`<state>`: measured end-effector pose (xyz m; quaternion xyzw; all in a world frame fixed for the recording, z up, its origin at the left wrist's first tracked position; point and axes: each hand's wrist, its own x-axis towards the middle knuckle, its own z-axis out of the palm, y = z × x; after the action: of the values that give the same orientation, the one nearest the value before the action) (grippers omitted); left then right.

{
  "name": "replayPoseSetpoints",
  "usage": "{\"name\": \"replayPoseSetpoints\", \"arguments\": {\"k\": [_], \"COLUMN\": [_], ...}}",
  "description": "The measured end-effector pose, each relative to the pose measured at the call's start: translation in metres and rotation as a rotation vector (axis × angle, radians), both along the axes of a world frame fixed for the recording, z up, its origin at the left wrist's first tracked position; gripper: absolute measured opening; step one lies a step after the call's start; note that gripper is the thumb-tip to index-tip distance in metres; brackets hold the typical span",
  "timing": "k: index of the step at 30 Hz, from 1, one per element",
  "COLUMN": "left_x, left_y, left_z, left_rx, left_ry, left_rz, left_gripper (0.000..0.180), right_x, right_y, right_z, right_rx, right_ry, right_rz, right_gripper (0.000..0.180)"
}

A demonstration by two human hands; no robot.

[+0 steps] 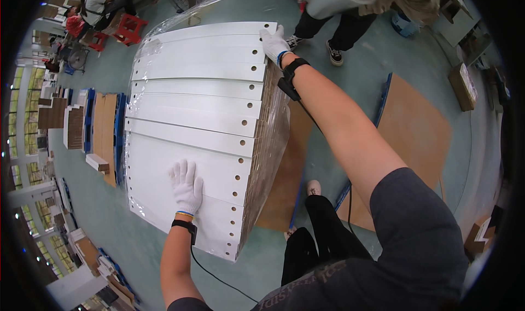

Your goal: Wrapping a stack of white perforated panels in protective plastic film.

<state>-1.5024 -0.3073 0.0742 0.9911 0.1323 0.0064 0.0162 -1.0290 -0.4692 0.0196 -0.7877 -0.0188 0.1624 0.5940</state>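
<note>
The left hand [187, 186] lies open on the white boards [188, 106] stacked at centre, while the right hand [274, 44] touches their far-right corner, grip unclear, apparently a steadying step; any shift would call for firm hold.

A green floor [90, 201] is spread widely across the frame; a stack of white panels [191, 103] is stood over it at centre (its underside is hidden); a blue pallet [384, 99], topped by a brown sheet [413, 128], is set at right; red stools [128, 30] are placed at upper left, a blue container [403, 24] at upper right.
</note>
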Motion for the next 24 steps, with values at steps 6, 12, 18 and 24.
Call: {"name": "replayPoseSetpoints", "arguments": {"k": [6,12,18,24], "left_x": [-0.006,-0.005,0.013,-0.002], "left_y": [0.002,0.003,-0.005,0.003], "left_z": [-0.001,-0.004,-0.011,-0.006], "left_rx": [0.027,-0.005,-0.028,0.002], "left_ry": [-0.006,-0.032,-0.061,-0.061], "left_rz": [-0.005,-0.026,-0.046,-0.021], "left_gripper": [0.051,0.05,0.049,0.049], "right_x": [-0.01,-0.006,0.018,-0.013], "right_y": [0.005,0.005,-0.004,-0.004], "right_z": [0.007,0.002,-0.008,0.014], "right_rx": [-0.016,-0.126,-0.221,-0.051], "right_ry": [-0.019,-0.014,-0.083,-0.04], "right_rz": [0.005,-0.027,-0.077,-0.023], "right_gripper": [0.077,0.073,0.071,0.068]}}
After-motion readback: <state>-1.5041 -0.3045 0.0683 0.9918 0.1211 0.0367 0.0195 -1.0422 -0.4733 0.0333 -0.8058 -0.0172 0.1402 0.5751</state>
